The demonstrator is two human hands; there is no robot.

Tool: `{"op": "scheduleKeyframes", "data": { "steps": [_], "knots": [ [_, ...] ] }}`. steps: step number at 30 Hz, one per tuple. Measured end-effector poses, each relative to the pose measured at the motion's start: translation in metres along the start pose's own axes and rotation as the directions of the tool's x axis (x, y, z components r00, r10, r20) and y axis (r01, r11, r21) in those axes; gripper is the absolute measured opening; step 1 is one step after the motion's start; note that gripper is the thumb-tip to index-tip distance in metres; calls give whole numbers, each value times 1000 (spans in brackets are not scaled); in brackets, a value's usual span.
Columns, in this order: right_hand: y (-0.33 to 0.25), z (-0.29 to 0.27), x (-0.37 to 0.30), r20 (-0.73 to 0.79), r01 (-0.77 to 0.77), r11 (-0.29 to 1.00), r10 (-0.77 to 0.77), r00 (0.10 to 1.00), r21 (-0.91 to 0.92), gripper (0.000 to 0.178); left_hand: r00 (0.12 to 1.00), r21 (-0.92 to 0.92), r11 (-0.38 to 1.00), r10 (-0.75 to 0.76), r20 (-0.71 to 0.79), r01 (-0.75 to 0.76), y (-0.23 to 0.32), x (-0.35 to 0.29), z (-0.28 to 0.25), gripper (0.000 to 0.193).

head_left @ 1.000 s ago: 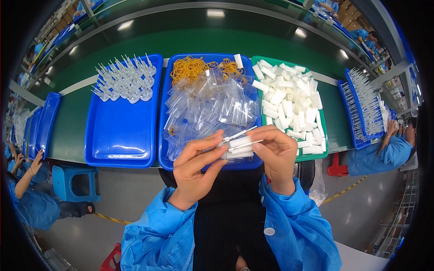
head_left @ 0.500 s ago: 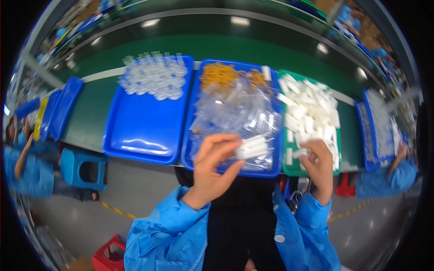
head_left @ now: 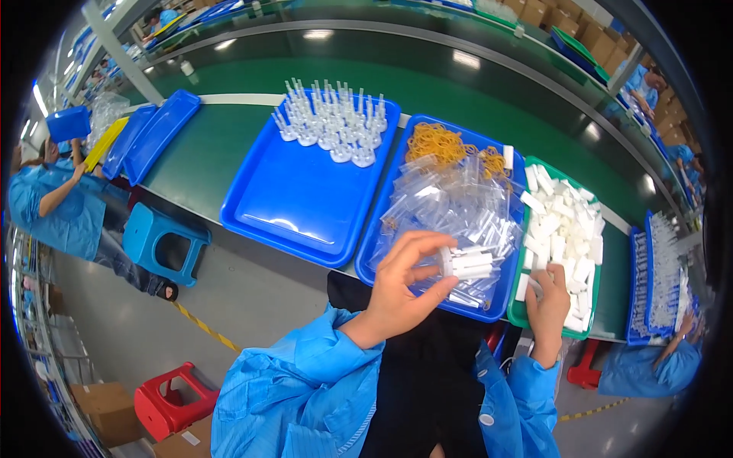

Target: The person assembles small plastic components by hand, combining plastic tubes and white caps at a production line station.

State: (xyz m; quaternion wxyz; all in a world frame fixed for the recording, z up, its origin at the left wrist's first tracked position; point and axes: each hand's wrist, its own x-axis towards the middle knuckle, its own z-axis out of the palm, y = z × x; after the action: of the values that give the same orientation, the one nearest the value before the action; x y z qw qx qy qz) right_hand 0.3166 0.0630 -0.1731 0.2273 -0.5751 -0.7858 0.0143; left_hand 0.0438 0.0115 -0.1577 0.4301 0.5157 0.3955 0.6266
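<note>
My left hand (head_left: 405,294) is closed round the rim of a clear round-based plastic piece (head_left: 447,263), from which several white sticks (head_left: 473,265) point to the right. It is above the near part of the middle blue tray (head_left: 500,309). That tray holds clear plastic bags (head_left: 439,200) and a heap of orange rubber bands (head_left: 439,143). My right hand (head_left: 550,305) reaches into the green tray (head_left: 533,311) among many white blocks (head_left: 563,221). Its fingers are curled together at the blocks; what they grip is hidden.
Another blue tray (head_left: 294,221) on the left bears clear stemmed pieces (head_left: 336,126) at its far end. The green conveyor (head_left: 252,72) runs behind. Below stand a blue stool (head_left: 164,237) and a red stool (head_left: 175,397). Co-workers (head_left: 57,198) work at both sides.
The view has swung, so the trays appear farther right. My left hand still holds the clear piece with its white sticks. The right hand remains at the green tray, its fingers now lower among the blocks.
</note>
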Motion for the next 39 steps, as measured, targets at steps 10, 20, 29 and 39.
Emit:
{"op": "scheduleKeyframes", "data": {
  "steps": [10, 20, 29, 39],
  "knots": [
    [7, -1, 3, -403, -17, 986, 83, 912, 164, 11, 991, 107, 986, 131, -7, -130, -4, 1, -5, 48],
    [-52, -25, 16, -40, -28, 523, 117, 992, 852, 13, 991, 129, 983, 125, 47, -130, -6, -5, 0, 46],
    [-75, -4, 15, 64, -68, 63, 66, 996, 996, 11, 984, 131, 980, 132, 115, -147, -10, -6, 2, 49],
    [-90, 7, 7, 74, -85, 52, 183, 980, 995, 17, 993, 186, 979, 70, 93, -87, -11, -6, 2, 52]
  ]
}}
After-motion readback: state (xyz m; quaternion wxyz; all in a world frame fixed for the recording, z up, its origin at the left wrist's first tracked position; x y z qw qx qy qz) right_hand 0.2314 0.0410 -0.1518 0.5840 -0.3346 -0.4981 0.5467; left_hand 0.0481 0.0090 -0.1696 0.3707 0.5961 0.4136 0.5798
